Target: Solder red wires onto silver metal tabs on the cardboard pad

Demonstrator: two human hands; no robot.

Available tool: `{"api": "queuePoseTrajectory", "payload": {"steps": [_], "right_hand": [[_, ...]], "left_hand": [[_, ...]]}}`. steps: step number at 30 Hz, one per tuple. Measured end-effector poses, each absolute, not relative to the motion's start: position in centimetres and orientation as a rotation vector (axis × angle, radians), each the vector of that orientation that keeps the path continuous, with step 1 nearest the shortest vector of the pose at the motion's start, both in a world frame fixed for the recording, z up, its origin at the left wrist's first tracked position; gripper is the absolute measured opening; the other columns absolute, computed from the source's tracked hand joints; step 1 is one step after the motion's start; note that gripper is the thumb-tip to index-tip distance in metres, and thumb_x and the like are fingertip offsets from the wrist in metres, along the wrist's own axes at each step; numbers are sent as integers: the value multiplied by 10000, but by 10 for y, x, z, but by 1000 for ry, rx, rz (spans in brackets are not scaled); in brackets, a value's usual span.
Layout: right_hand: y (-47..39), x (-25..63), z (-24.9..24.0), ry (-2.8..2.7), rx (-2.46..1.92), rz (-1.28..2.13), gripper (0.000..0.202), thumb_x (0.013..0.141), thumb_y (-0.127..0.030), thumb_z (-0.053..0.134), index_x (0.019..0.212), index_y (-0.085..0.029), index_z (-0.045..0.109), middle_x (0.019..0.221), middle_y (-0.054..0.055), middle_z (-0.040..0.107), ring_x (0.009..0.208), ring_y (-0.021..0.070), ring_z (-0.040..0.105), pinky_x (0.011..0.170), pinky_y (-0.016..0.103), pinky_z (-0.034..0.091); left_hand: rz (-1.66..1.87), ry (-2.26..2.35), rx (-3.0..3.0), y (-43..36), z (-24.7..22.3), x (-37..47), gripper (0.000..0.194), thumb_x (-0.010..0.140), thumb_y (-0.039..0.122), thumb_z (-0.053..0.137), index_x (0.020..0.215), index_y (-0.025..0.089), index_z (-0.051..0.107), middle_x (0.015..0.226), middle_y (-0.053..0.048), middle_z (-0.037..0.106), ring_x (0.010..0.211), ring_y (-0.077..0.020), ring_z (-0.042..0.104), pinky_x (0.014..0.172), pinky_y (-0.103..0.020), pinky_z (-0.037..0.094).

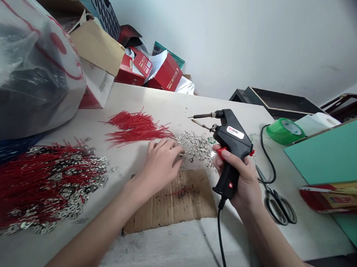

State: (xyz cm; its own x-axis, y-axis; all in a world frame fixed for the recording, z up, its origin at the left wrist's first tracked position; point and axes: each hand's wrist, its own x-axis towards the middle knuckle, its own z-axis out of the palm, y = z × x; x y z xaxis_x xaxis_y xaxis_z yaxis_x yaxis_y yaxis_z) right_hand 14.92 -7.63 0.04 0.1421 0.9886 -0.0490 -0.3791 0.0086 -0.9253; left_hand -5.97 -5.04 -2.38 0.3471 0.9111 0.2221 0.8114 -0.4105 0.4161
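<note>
My right hand (244, 180) is wrapped round the grip of a black soldering gun (233, 147) with a red trigger, its tip pointing left. My left hand (164, 159) is at the near left edge of a pile of small metal terminals (196, 144). Its fingers are curled, and whatever they pinch is hidden. Below it lies a scorched piece of cardboard (167, 213) with a short red wire (181, 191) on it. Loose red wires (136, 127) lie just beyond the left hand. A heap of red wires with metal terminals attached (51, 182) spreads at the left.
Scissors (279, 206), green tape (286, 131) and a black cable (268, 155) lie on the right, near a green panel (331, 151). A large plastic bag (34, 60) bulges at left. Red boxes (167, 72) stand along the wall. A black tray (285, 101) sits at the back right.
</note>
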Motion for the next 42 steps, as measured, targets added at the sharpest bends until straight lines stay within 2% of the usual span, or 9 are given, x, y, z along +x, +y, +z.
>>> {"api": "queuePoseTrajectory", "payload": {"steps": [3,10,16,26,31,37,42], "right_hand": [[-76,148,-1,-801,-1012,1292,136,866,-228,857,990,-175,835,1009,67,723,722,116,498,626,261,413],[-77,152,-2,-809,-1026,1318,162,882,-259,848,1004,-151,845,800,39,625,713,121,481,620,257,392],[-77,150,-2,-811,-1035,1318,170,881,-263,851,1014,-157,843,860,46,659,716,122,478,625,263,401],[-76,149,-2,-789,-1043,1334,189,877,-245,854,1020,-122,842,836,48,660,707,110,492,631,244,425],[-76,147,-1,-778,-1045,1323,172,869,-241,860,1002,-134,841,926,65,707,710,109,494,631,247,434],[-77,149,-1,-773,-1046,1334,180,865,-236,862,1017,-143,837,920,60,701,710,112,493,625,252,438],[-76,148,-1,-777,-1046,1337,177,869,-241,860,1021,-154,835,924,53,700,703,107,497,622,245,444]], "left_hand": [[605,1564,2357,-49,-24,-62,97,964,225,723,1052,242,757,1132,-27,712,1117,-280,606,934,-466,373],[569,1596,2333,-49,-24,-55,60,972,211,707,1002,236,753,1090,-26,719,1116,-273,607,946,-474,365],[599,1587,2323,-50,-25,-55,108,973,231,718,1074,244,754,1103,-25,716,1132,-271,609,953,-476,368],[577,1620,2262,-49,-24,-53,72,972,233,718,1023,247,768,1072,-14,721,1107,-266,617,924,-461,370],[582,1610,2251,-49,-23,-53,67,973,223,703,1010,238,757,1077,-29,727,1104,-268,613,927,-449,375],[603,1596,2226,-50,-24,-52,68,959,206,690,1011,223,731,1102,-47,719,1128,-287,603,947,-464,388],[672,1529,2113,-50,-23,-53,42,924,178,684,908,216,694,1048,-30,723,1069,-261,603,938,-443,407]]}}
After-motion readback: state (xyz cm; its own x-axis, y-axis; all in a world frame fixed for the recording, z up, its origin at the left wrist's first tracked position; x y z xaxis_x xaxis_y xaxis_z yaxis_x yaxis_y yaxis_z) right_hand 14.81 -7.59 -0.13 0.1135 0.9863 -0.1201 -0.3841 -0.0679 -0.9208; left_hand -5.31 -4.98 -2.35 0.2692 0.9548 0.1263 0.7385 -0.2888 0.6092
